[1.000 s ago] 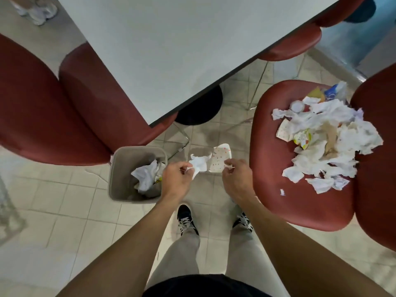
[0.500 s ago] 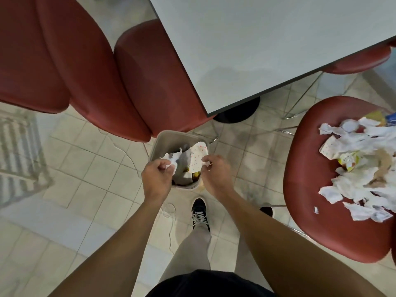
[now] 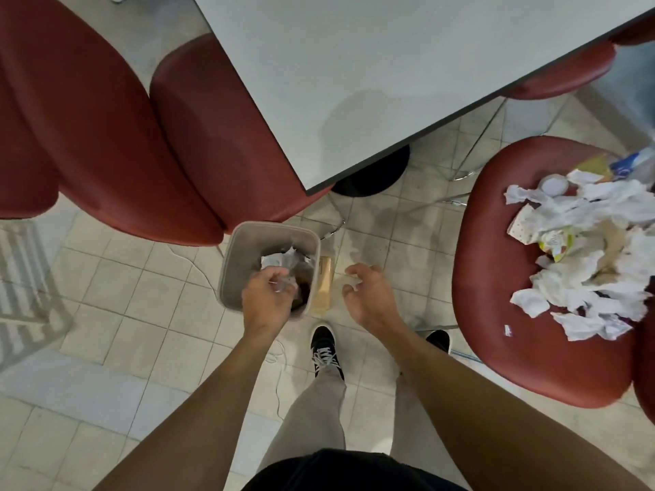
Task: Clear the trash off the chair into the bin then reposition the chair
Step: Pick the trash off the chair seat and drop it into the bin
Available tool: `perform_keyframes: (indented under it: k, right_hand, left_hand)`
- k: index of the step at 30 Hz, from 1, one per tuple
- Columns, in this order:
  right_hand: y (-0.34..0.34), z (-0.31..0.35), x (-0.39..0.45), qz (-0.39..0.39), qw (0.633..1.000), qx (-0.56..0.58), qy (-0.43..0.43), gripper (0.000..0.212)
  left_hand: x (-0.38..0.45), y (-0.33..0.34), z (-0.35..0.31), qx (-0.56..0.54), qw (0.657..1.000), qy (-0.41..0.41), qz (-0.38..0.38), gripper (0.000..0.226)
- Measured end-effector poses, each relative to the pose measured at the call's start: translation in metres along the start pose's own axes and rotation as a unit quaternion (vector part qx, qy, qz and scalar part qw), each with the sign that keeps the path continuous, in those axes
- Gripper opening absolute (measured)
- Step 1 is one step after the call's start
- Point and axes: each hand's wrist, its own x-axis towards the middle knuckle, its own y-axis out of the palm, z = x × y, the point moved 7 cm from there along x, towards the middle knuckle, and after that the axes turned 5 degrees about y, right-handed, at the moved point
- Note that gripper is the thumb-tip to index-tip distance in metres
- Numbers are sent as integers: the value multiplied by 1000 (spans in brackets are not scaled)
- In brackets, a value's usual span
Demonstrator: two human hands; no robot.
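Both papers held over the bin [image 3: 244, 242] half a second ago have been let go; crumpled paper is seen inside it. Largest in view, the table [image 3: 390, 65] is flanked by red seats. To the right, the chair [image 3: 496, 278] is heaped with trash [image 3: 595, 256], so clearing is judged unfinished. The right hand [image 3: 368, 295] is empty, fingers loosely curled. The left hand [image 3: 269, 295] is curled over the bin; whether a scrap is held cannot be told.

No text, label or number can be read. The yellow-green wrapper [image 3: 555, 242] and the blue-and-white packet [image 3: 629, 167] in the pile on the chair, well to the right of the right hand [image 3: 368, 295], carry print too blurred to make out.
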Motion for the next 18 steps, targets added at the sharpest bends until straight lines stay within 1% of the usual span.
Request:
perform_keyframes:
  k: [4, 7, 12, 15, 18]
  right_hand:
    - [-36, -35, 6, -20, 999, 20, 33, 32]
    - [-65, -61, 10, -35, 998, 32, 49, 35]
    - [-115, -113, 12, -53, 992, 58, 98, 39]
    - [-149, -153, 12, -95, 984, 91, 124, 36]
    - [-185, -201, 12, -112, 974, 105, 164, 38]
  left_hand:
    - [-3, 40, -31, 16, 999, 13, 42, 24]
    - [-6, 78, -58, 23, 995, 35, 88, 23]
    - [-18, 147, -94, 30, 989, 38, 142, 31]
    - [-30, 195, -124, 45, 980, 66, 184, 29]
    - [-45, 247, -158, 78, 962, 105, 240, 24]
